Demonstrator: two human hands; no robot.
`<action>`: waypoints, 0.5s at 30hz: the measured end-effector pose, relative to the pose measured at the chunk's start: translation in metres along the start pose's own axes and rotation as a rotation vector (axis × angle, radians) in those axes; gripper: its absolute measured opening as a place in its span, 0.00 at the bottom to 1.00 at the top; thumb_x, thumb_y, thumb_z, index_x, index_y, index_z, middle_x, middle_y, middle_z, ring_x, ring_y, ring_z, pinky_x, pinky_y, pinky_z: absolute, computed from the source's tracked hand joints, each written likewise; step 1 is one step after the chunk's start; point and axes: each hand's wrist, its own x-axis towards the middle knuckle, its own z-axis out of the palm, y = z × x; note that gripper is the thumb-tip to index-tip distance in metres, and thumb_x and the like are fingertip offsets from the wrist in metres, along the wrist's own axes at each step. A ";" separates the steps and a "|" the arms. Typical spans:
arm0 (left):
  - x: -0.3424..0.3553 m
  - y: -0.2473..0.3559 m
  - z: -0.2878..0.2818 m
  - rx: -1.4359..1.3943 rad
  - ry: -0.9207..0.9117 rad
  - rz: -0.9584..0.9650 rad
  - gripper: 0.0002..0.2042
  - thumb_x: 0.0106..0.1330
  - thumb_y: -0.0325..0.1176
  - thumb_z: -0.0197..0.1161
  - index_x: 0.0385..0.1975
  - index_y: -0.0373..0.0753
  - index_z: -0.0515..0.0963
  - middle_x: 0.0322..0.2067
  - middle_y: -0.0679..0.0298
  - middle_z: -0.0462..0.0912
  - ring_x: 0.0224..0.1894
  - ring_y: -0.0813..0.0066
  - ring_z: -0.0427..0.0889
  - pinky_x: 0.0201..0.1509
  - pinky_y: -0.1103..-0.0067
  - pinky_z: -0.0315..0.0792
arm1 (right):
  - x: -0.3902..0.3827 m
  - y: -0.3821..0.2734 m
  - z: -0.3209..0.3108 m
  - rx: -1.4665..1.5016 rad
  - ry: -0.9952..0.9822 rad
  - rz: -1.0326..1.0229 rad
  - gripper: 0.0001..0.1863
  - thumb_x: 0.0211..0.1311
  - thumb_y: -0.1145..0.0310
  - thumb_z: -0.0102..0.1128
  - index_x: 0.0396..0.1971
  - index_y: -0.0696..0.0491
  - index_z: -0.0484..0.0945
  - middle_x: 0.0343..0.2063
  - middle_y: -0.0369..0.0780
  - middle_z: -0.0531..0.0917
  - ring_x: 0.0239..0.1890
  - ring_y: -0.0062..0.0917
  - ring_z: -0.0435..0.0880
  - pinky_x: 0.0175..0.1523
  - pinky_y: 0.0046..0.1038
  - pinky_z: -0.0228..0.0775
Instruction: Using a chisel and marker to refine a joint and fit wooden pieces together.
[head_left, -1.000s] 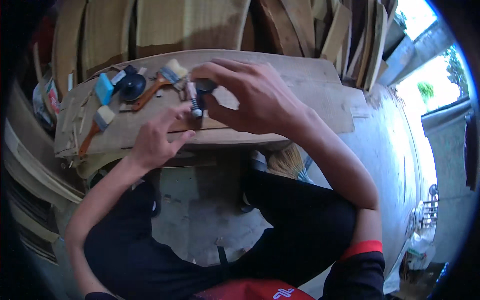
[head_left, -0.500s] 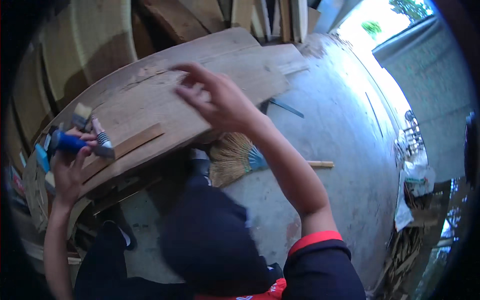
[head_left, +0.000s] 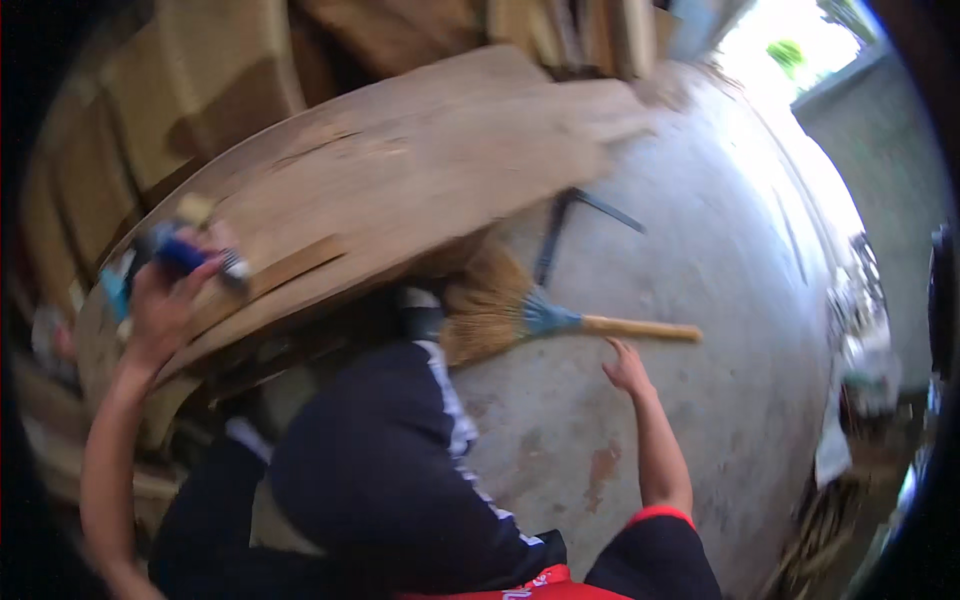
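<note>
At the left end of the long wooden board [head_left: 430, 170], my left hand [head_left: 165, 310] is closed around a dark blue cylinder-shaped thing [head_left: 180, 256]; motion blur hides its exact kind. Right beside those fingers are a paintbrush with pale bristles [head_left: 195, 209] and a black-and-white striped piece [head_left: 234, 266]. A thin wooden strip [head_left: 295, 268] lies on the board near this hand. My right hand [head_left: 628, 368] hangs over the floor with fingers apart and holds nothing. Its fingertips are just below the handle of a straw broom [head_left: 490, 315]; whether they touch it I cannot tell.
Tall planks [head_left: 225, 80] lean behind the board. A dark angled metal piece [head_left: 610, 210] shows past the board's edge, above the concrete floor [head_left: 720, 260]. My bent knee [head_left: 370, 430] is close to the board. Scrap wood and plastic bags [head_left: 865, 385] lie along the right side.
My right hand has swung from above the board down and right to the broom handle. My left hand keeps its hold on the blue thing. The whole view has shifted slightly.
</note>
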 end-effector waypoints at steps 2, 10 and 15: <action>0.006 0.030 0.013 0.199 -0.076 0.139 0.08 0.73 0.33 0.66 0.45 0.37 0.81 0.42 0.64 0.87 0.48 0.73 0.84 0.57 0.72 0.76 | -0.011 0.001 0.003 0.056 0.025 -0.026 0.37 0.57 0.66 0.70 0.68 0.49 0.70 0.65 0.50 0.75 0.67 0.47 0.71 0.72 0.42 0.64; 0.006 0.042 0.006 0.358 -0.091 0.205 0.15 0.72 0.43 0.66 0.44 0.39 0.75 0.36 0.54 0.86 0.38 0.59 0.88 0.43 0.67 0.81 | 0.053 -0.135 -0.074 0.240 0.160 -0.435 0.20 0.65 0.72 0.65 0.57 0.56 0.77 0.50 0.46 0.83 0.52 0.37 0.81 0.58 0.35 0.71; -0.023 0.033 -0.013 0.406 0.006 0.180 0.16 0.69 0.47 0.67 0.41 0.39 0.77 0.31 0.54 0.87 0.37 0.56 0.89 0.44 0.64 0.81 | 0.059 -0.359 -0.189 0.286 0.295 -0.853 0.11 0.69 0.79 0.60 0.49 0.59 0.81 0.38 0.39 0.86 0.42 0.20 0.82 0.52 0.25 0.73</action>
